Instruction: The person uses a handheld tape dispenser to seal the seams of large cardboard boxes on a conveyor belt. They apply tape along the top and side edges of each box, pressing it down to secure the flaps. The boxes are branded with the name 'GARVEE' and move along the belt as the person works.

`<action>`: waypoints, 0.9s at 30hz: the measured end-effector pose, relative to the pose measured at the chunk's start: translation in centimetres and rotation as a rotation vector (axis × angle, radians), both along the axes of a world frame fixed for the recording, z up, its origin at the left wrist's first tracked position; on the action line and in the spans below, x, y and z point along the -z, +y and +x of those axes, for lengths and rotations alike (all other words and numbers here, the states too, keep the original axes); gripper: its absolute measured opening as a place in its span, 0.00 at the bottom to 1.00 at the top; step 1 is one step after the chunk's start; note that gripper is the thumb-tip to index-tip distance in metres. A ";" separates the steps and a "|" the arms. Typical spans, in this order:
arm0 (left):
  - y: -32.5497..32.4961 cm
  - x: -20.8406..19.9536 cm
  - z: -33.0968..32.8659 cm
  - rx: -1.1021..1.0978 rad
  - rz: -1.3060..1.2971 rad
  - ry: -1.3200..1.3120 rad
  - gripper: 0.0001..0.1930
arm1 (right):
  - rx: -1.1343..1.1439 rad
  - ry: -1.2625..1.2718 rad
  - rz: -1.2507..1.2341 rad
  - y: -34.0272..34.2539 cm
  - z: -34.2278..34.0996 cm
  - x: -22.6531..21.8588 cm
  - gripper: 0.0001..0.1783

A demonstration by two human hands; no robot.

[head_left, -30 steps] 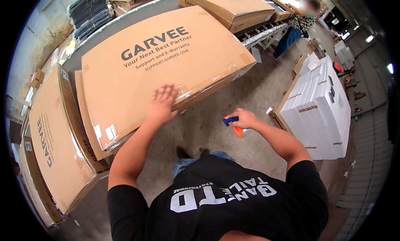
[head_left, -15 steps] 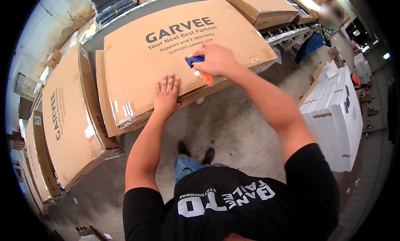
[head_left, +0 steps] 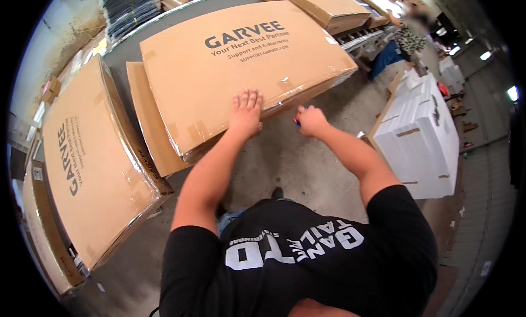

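A large flat cardboard box with dark print and clear tape lies in front of me. My left hand rests flat on its top at the near edge, fingers spread a little. Just off that edge, to the right of my left hand, my right hand is closed round a small blue hand tool. Most of the tool is hidden by my fingers, so its kind does not show. An open cardboard flap sticks out at the box's left end.
More cardboard boxes stand on the left, and another box lies beyond on the right. A stack of white sheets stands to the right. A person is at the far right. Dark stacked sheets lie at the back.
My right hand has come down and right with the tool, from above the box top to off its near edge. My left hand has shifted right along the edge.
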State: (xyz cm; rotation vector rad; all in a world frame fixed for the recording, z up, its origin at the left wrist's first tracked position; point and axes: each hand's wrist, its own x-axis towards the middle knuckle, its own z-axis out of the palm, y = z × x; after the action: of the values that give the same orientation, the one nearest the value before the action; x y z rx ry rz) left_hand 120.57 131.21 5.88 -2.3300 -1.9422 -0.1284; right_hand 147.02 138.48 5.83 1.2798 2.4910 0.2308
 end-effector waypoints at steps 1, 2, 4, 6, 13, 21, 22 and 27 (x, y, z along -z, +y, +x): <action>-0.9 -0.7 -0.7 0.059 -0.042 -0.006 0.53 | -0.048 -0.129 -0.018 -0.6 2.0 2.5 0.18; -3.1 -1.2 -1.9 0.097 -0.097 0.009 0.54 | -0.115 -0.238 -0.050 -2.6 3.2 4.8 0.17; -6.9 -0.2 -5.5 0.050 -0.093 0.078 0.55 | 0.075 -0.021 -0.328 -7.0 2.5 3.7 0.23; -11.3 0.9 -9.0 -0.026 -0.108 0.119 0.57 | 0.140 0.241 -0.452 -11.6 0.2 1.0 0.27; -14.4 -1.2 -10.7 -0.315 -0.021 -0.155 0.60 | -0.142 0.680 -0.300 -10.8 -14.7 -18.6 0.27; -13.3 -0.1 -9.8 -0.301 0.062 -0.314 0.57 | -0.012 0.593 -0.215 -16.1 -16.4 -10.4 0.27; -13.8 -0.2 -9.6 -0.290 0.039 -0.308 0.56 | 0.012 0.574 -0.301 -18.5 -13.3 -9.2 0.26; -13.0 0.8 -8.4 -0.178 0.075 -0.163 0.58 | 0.096 0.677 -0.268 -18.9 -13.7 -2.0 0.23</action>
State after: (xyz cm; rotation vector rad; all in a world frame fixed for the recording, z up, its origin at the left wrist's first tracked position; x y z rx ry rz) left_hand 112.18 118.18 5.09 -2.1489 -2.1685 -0.3802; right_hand 133.32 119.53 7.84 1.5343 2.8350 -0.6440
